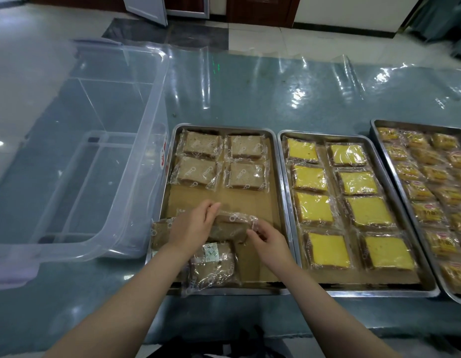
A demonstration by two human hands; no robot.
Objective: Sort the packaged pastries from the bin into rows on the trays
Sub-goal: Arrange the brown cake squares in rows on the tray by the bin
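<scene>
1. Clear plastic bin [77, 156] sits on the left of the table, just beside the trays.
2. Three metal trays lie side by side: left tray [225, 129] carries four brown pastries [220, 162] in two far rows, middle tray [353, 293] is full of yellow ones [353, 200], right tray [387, 125] is packed with small orange packs.
3. Both hands meet over the left tray's near half: left hand [192, 227] and right hand [269, 240] pinch opposite ends of one wrapped brown pastry [230, 227] between them.
4. Two more brown packs lie close: one [159, 233] partly under the left wrist, another [214, 267] at the near edge.
</scene>
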